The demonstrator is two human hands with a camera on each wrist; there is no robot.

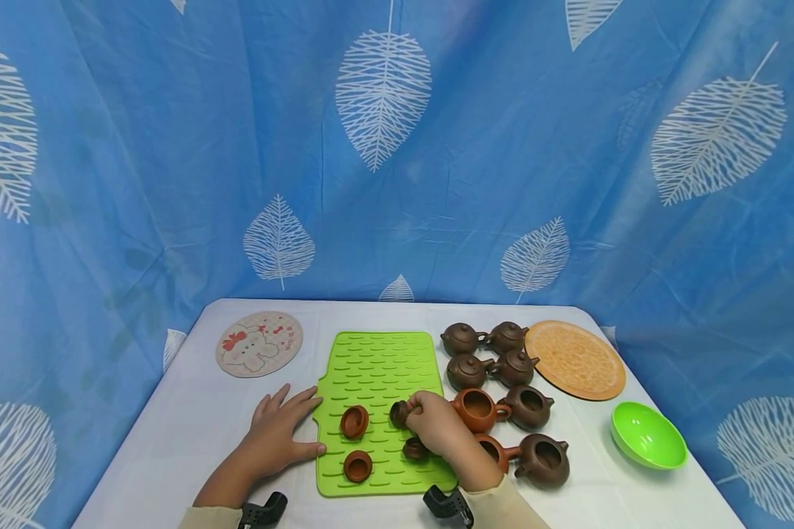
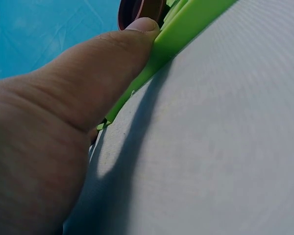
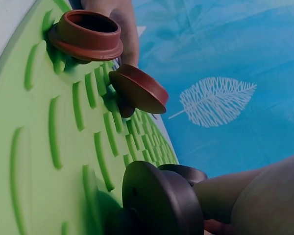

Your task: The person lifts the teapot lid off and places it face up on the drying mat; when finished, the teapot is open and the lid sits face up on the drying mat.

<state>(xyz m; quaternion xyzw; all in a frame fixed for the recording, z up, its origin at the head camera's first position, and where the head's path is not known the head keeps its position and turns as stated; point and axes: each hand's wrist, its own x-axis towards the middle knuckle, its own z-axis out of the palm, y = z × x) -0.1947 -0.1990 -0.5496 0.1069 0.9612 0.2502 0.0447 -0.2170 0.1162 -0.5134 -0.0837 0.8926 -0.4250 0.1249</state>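
Observation:
On the green mat (image 1: 384, 367) lie two reddish-brown teapot lids (image 1: 353, 422), turned hollow side up, and two dark brown ones. My right hand (image 1: 437, 422) pinches the farther dark brown teapot lid (image 1: 398, 415) at the mat's right part. The other dark lid (image 1: 415, 449) lies just under that hand; in the right wrist view this nearer lid (image 3: 159, 198) partly covers the pinched one. My left hand (image 1: 274, 433) rests with spread fingers at the mat's left edge, thumb on its rim. Lidless reddish-brown teapots (image 1: 478, 408) stand beside my right wrist, one partly hidden by the forearm.
Lidless dark brown teapots (image 1: 544, 461) stand farther right. Several lidded dark teapots (image 1: 466, 371) are grouped behind them. A round orange-tan mat (image 1: 576, 360) and a green bowl (image 1: 648, 435) lie at the right, a round bunny-patterned mat (image 1: 259, 344) at the back left.

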